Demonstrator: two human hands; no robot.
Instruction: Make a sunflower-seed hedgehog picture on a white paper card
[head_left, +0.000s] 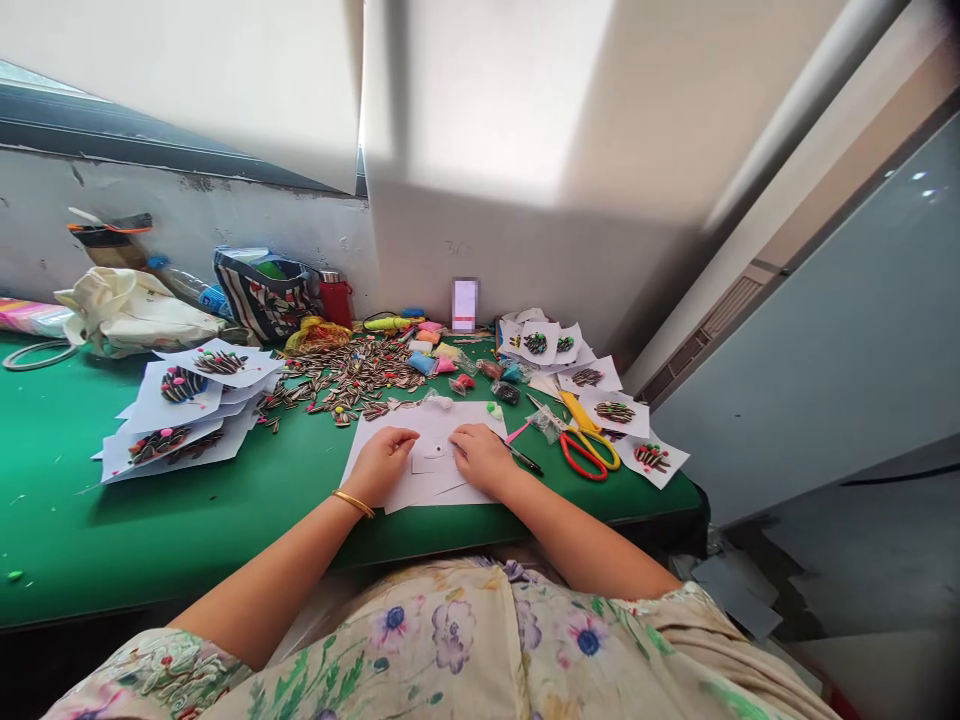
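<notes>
My left hand [384, 461] rests on a white sheet of paper [420, 425] lying on the green table [225, 510], fingers curled and pressed down on the sheet. My right hand [484, 455] lies beside it, fingers curled onto a smaller white paper piece [433, 457] between the two hands. Whether anything small is pinched in the right fingers is hidden. A gold bangle sits on my left wrist. A black pen [521, 459] lies just right of my right hand.
A heap of sunflower seeds [349, 375] spreads behind the sheet, with small coloured clay bags [435, 358]. Paper cards with seed pictures lie stacked at left [184, 410] and scattered at right [600, 395]. Red and yellow scissors [589, 445], bags [262, 295], a wall behind.
</notes>
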